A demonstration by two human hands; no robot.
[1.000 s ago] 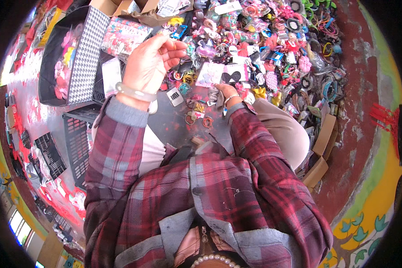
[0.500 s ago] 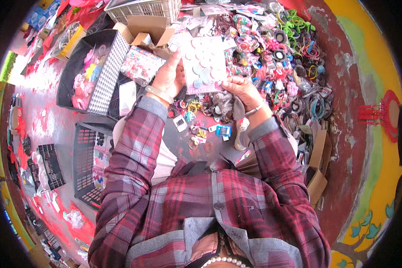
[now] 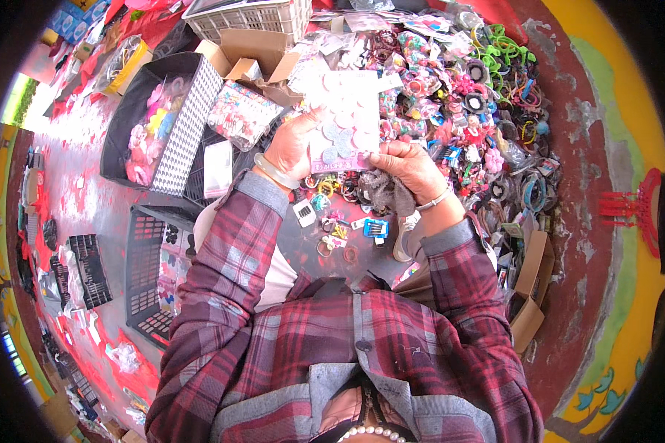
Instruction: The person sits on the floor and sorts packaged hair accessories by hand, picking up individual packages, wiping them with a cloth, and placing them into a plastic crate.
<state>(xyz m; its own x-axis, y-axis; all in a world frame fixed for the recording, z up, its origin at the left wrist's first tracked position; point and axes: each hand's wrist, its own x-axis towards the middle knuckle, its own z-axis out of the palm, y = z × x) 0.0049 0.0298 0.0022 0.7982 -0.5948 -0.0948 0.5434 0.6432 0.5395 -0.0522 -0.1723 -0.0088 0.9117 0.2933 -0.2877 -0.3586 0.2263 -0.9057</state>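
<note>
Both hands hold up a white card (image 3: 352, 117) with round pale and greyish discs on it and a pink strip along its lower edge; glare washes out its upper part. My left hand (image 3: 292, 148) grips the card's left edge, thumb on the front. At the lower right corner, my right hand (image 3: 410, 168) pinches it between thumb and fingers. A grey-brown fuzzy piece (image 3: 386, 193) is just under my right hand; whether it is held or lies below cannot be told. Beneath the card are small hair ties (image 3: 325, 188) and a blue pack (image 3: 375, 227).
A large heap of hair accessories (image 3: 465, 111) spreads ahead and to the right. On the left stand a black bin (image 3: 188, 133) with a checked side, a black crate (image 3: 146, 244) and an opened cardboard box (image 3: 255, 46). A pale crate (image 3: 247, 21) stands behind. Another cardboard box (image 3: 530, 292) sits at right.
The whole view has shifted slightly, so things sit a little lower and further right. Both hands keep their hold on the card, which looks much the same.
</note>
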